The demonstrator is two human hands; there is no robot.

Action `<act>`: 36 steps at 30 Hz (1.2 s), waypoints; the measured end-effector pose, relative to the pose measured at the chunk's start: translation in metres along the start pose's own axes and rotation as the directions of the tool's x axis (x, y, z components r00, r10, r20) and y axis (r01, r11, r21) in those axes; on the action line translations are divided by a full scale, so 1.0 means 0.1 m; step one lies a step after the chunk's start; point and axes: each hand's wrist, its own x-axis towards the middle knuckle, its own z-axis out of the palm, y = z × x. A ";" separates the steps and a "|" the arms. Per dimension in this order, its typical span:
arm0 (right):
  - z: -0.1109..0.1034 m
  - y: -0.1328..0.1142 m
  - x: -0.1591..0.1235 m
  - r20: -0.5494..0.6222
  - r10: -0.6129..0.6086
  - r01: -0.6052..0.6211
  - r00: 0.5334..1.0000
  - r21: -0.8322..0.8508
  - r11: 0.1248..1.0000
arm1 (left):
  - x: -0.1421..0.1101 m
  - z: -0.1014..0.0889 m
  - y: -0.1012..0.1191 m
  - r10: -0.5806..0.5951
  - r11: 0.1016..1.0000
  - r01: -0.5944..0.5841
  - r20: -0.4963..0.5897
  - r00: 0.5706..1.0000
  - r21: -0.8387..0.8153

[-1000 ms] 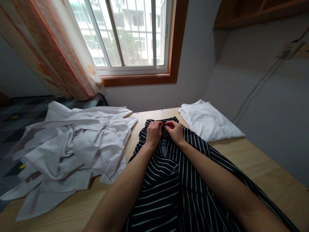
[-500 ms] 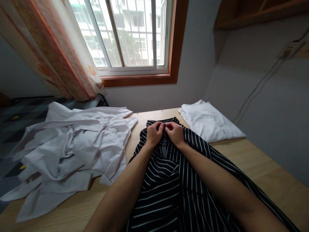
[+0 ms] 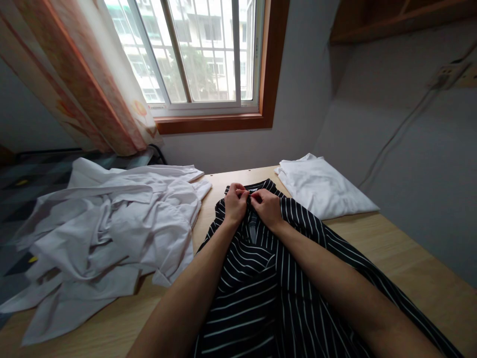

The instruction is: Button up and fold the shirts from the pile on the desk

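A black shirt with white stripes [image 3: 246,298] lies spread on the wooden table, its collar end away from me. At the front of the collar, my left hand [image 3: 236,203] pinches the fabric with thumb and fingers. Close beside it, my right hand [image 3: 267,206] is closed on the other side of the collar opening, the fingertips of both hands almost meeting. Whatever small part sits between the fingertips, such as a button, is too small to make out. Below the hands the neck opening shows a dark grey inner strip.
Crumpled white garments [image 3: 119,228] are heaped on the left of the table [image 3: 402,253]. A folded white garment [image 3: 324,186] rests at the back right. Beyond stand a window [image 3: 208,54] and a curtain [image 3: 97,84]. A cable [image 3: 395,132] hangs down the right wall from a socket.
Both hands stay at the collar, with small finger shifts. The left hand's fingers have lifted slightly, and the two hands have moved a little to the left.
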 end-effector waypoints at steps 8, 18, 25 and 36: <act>-0.01 0.06 0.04 -0.026 0.054 -0.054 0.998 0.011 0.998 | 0.03 0.02 -0.08 -0.037 0.989 0.048 0.076 0.996 -0.141; -0.01 0.06 0.04 0.002 0.027 -0.027 1.000 0.037 0.999 | 0.06 0.05 -0.14 -0.028 0.979 0.040 0.066 0.997 -0.198; 0.07 0.20 0.10 0.077 0.297 -0.305 0.952 0.347 0.887 | 0.02 0.04 -0.07 0.034 0.999 -0.033 0.096 0.995 -0.012; 0.02 0.28 0.15 -0.159 0.349 -0.324 0.923 0.165 0.932 | 0.08 -0.14 -0.03 0.050 0.874 0.086 -0.264 0.963 0.478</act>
